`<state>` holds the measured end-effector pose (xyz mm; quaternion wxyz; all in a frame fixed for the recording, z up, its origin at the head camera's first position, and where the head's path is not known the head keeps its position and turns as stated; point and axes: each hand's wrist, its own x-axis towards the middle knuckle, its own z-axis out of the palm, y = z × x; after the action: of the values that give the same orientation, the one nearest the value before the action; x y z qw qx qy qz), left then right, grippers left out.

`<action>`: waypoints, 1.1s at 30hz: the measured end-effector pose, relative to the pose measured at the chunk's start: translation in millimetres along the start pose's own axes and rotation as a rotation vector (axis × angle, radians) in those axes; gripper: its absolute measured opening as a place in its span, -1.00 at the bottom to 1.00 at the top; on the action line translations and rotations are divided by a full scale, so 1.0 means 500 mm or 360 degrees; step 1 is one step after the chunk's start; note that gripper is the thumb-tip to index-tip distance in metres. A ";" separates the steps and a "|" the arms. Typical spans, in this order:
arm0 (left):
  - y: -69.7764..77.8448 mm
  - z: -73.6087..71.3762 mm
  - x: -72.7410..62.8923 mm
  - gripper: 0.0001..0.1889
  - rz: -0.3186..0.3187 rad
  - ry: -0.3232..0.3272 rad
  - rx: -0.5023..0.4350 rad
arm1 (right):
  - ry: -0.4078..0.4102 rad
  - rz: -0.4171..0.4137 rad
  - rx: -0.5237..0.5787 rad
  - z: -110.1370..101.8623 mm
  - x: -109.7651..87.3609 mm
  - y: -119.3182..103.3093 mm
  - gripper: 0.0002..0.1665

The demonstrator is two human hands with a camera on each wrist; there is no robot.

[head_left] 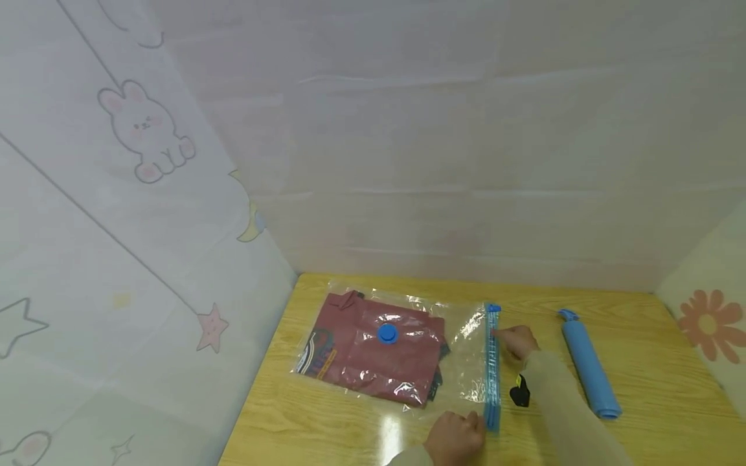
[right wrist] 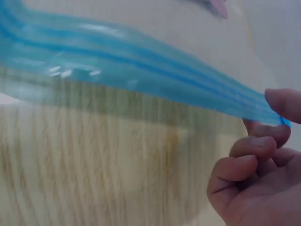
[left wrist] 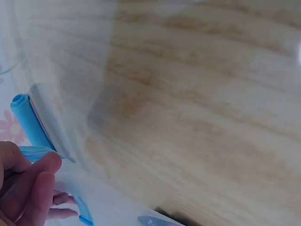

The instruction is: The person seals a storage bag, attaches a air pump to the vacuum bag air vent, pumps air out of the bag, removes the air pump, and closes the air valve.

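A clear vacuum storage bag (head_left: 466,362) lies flat on the table, a folded maroon garment (head_left: 373,369) inside it and a round blue valve (head_left: 387,333) on top. Along the bag's right edge runs a blue zip strip (head_left: 492,369), with a blue piece (head_left: 493,308) at its far end. My right hand (head_left: 519,341) pinches this strip between thumb and finger in its upper part; the right wrist view shows the strip (right wrist: 141,66) stretching away from the fingertips. Near the strip's lower end, my left hand (head_left: 457,437) pinches the bag's edge with curled fingers.
A blue hand pump (head_left: 591,369) lies to the right of my right forearm. Beside that forearm sits a small black object (head_left: 520,392) with a yellow mark. Pale sheeted walls (head_left: 408,162) stand behind the wooden table (head_left: 658,362) and at both sides.
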<state>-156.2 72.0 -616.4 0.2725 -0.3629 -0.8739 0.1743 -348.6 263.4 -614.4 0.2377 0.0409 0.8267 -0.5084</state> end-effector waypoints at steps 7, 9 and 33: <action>-0.013 0.008 0.025 -0.87 -0.0071 -0.0034 -0.0082 | -0.0237 0.0009 -0.0478 0.011 -0.029 0.005 -0.40; -0.015 0.010 0.031 -0.84 -0.0081 -0.0092 -0.0112 | -0.0271 -0.0025 -0.0584 0.010 -0.032 0.007 -0.40; -0.207 0.133 -0.133 -0.44 -0.1158 -0.0601 -0.0645 | 0.0006 -0.0112 -0.0800 -0.067 -0.019 0.067 -0.37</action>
<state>-212.9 -53.6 -640.3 0.0753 -0.0400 -0.9954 -0.0440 -341.8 310.1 -625.5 0.2211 -0.0475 0.9285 -0.2947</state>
